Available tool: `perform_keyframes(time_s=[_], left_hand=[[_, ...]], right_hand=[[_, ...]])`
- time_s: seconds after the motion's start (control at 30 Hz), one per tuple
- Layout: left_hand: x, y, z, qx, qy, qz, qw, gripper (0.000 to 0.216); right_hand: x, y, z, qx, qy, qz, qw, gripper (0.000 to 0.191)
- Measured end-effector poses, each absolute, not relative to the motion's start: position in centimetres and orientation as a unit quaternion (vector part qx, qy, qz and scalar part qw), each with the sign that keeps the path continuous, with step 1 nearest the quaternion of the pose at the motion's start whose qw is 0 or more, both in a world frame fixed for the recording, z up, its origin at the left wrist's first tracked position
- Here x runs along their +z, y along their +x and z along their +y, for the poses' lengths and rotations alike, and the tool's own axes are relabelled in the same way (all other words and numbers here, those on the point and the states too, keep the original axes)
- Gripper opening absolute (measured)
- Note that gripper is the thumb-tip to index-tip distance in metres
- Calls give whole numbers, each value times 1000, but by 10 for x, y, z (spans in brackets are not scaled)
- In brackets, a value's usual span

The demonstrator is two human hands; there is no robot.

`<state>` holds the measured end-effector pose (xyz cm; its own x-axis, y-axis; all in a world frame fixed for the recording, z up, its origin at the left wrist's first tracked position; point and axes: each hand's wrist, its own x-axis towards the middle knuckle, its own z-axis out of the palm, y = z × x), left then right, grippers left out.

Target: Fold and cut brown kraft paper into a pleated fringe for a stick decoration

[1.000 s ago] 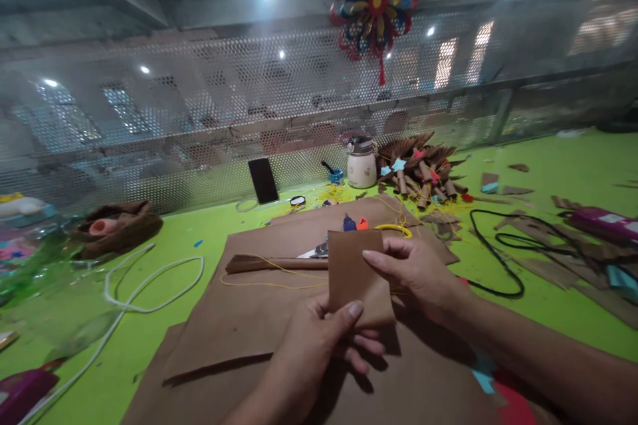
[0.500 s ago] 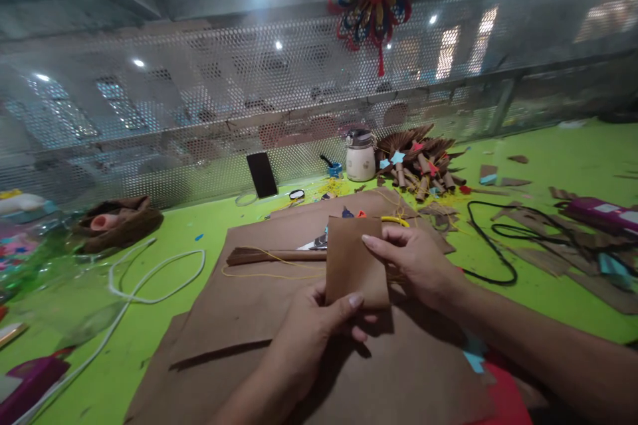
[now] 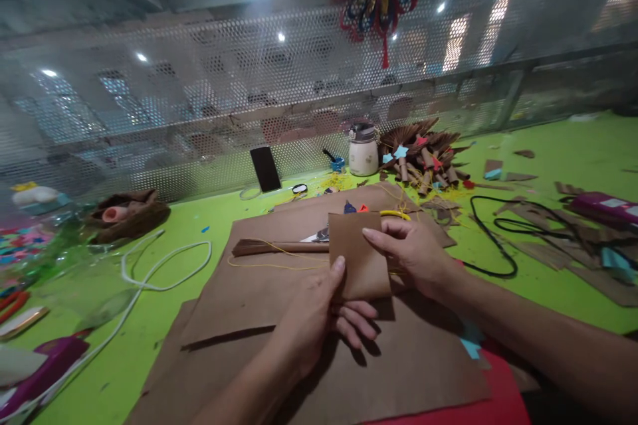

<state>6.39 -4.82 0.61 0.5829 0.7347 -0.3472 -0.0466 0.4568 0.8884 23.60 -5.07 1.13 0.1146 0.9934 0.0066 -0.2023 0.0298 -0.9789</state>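
Between my hands is a small rectangle of brown paper (image 3: 359,272), raised above larger brown sheets (image 3: 239,309). My right hand (image 3: 411,252) pinches its right edge between thumb and fingers. At the left edge my left hand (image 3: 319,319) has its thumb on the front face and its fingers behind and below the paper. Just behind the piece lie a pleated brown paper bundle (image 3: 269,248) with a yellow thread (image 3: 269,265) and scissors (image 3: 319,236) with a yellow handle (image 3: 397,214), partly covered by the paper.
Finished-looking pleated paper fans with stars (image 3: 423,156) are heaped at the back beside a white bottle (image 3: 363,151). A dark phone-like slab (image 3: 266,169) leans on the mesh. A white cable (image 3: 142,282) lies left; a black cord (image 3: 491,259), paper scraps and a purple tool (image 3: 605,207) are right.
My left hand has shifted its grip from the lower edge up to the left edge, its thumb now higher and its lower fingers spread. My right hand keeps its hold.
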Motion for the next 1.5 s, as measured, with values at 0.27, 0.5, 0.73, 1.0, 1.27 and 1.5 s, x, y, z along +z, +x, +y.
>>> perform_keyframes(time_s=[0.27,0.5,0.73,1.0,1.27,1.5], left_hand=[[6,66,-49,299,512,361,720,39],[13,64,-51,372,530,414,640,41],[18,62,-49,404,492,391,664,40],[20,61,-45,366,457,383,715,45],[17,58,-42,440,468,431,634,39],[15,59,-41,433,472,437,631,35]], right_hand=[[15,234,-53,541,-465,-403,574,39],[13,232,-60,575,-461,-470,486,41],[13,228,-67,563,-472,-516,441,35],[17,224,-67,540,-477,-535,441,34],[8,224,-62,522,-484,-547,440,31],[11,222,-63,555,-487,-518,431,37]])
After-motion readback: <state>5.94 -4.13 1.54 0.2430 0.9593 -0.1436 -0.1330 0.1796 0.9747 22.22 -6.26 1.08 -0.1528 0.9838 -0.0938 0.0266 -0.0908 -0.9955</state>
